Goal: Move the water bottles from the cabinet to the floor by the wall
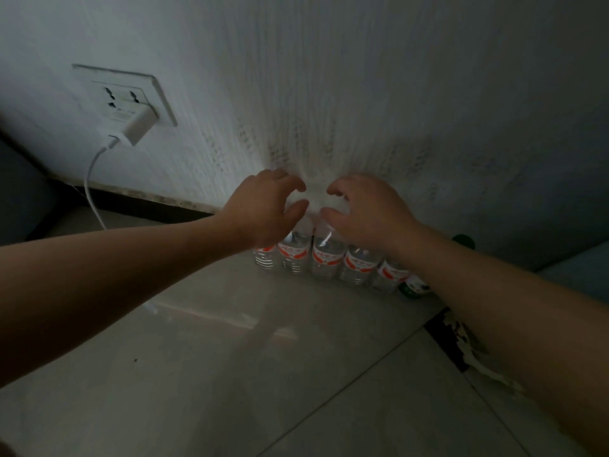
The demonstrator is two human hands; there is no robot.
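Several clear water bottles (326,257) with red and white labels stand upright in a row on the pale tiled floor (204,351), close against the white wall (329,94). My left hand (267,206) hovers over the row's left end, fingers curved, with bare wall showing between thumb and fingers. Over the middle bottles my right hand (365,212) is held the same way, its thumb just above one bottle's shoulder. Both hands hide the bottle tops, and neither plainly grips anything.
A wall socket (99,90) at upper left holds a white charger (138,127) whose cable (90,183) hangs to the floor. A dark green bottle (415,288) ends the row on the right. Bluish furniture (576,268) stands at right; a chipped dark strip (461,344) crosses the floor.
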